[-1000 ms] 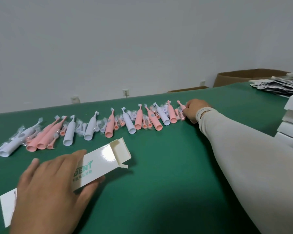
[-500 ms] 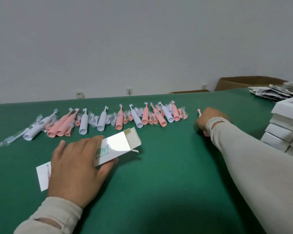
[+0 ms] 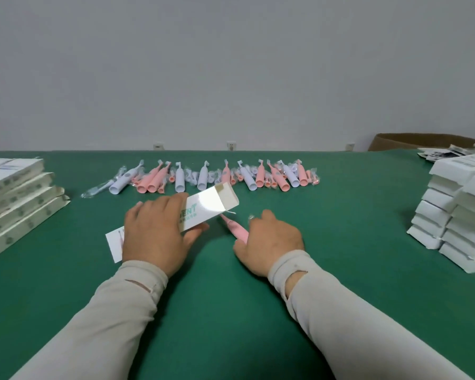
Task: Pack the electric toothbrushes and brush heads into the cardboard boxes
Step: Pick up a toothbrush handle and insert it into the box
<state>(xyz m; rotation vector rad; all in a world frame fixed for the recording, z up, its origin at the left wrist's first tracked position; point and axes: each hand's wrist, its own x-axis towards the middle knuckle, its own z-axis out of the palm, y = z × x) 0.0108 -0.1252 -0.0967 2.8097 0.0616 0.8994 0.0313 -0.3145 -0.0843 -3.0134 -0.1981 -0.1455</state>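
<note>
My left hand [image 3: 157, 231] grips a white cardboard box [image 3: 214, 205] with green lettering. Its open end with raised flaps points up and to the right. My right hand [image 3: 270, 241] holds a pink electric toothbrush [image 3: 235, 227], whose narrow brush end points at the box's open mouth. A small clear-wrapped piece [image 3: 251, 217] shows at my right fingertips. Farther back on the green table [image 3: 340, 229] lies a row of pink and white toothbrushes [image 3: 203, 178] with bagged brush heads [image 3: 313, 178] among them.
Stacks of white boxes stand at the right [image 3: 455, 215] and at the left [image 3: 14, 198]. Printed leaflets [image 3: 447, 154] lie at the back right, with a brown carton [image 3: 422, 141] behind the table. A grey wall runs along the far edge.
My right hand has brought a pink toothbrush from the row's right end toward me, next to the box mouth. My left hand still holds the box. The view has shifted, showing both side stacks.
</note>
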